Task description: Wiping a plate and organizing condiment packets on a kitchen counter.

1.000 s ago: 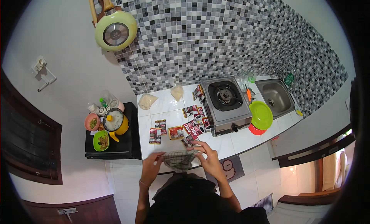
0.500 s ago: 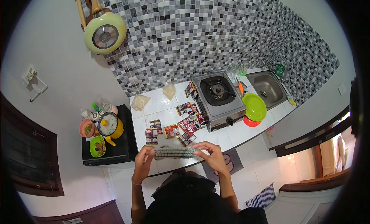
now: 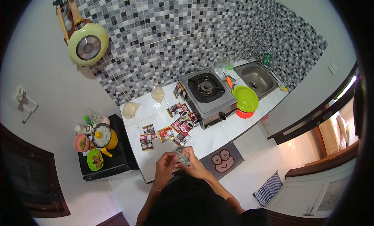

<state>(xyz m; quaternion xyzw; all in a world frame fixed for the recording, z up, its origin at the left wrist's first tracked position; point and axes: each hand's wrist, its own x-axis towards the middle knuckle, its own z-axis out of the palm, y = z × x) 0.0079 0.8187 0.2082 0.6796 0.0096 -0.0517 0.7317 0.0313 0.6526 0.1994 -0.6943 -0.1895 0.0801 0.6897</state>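
A green-and-white checkered cloth is bunched between my two hands, over the counter's front edge. My left hand pinches it from the left, fingertips curled in against it. My right hand is closed round its right side, with the thumb reaching underneath. The palms hide part of the cloth. Just beyond my hands, red, white and black sachets lie scattered on the white tiled counter, several of them close to the stove. A red and gold sachet lies among them.
A single-burner gas stove stands right of the sachets, then a green lid over a red container and a sink. Two bags of pale contents rest by the wall. At left, a yellow pot and bowls stand on a black surface.
The cloth was stretched flat between my spread hands; now it is gathered up small and my hands have come together. The whole view has shifted and turned slightly.
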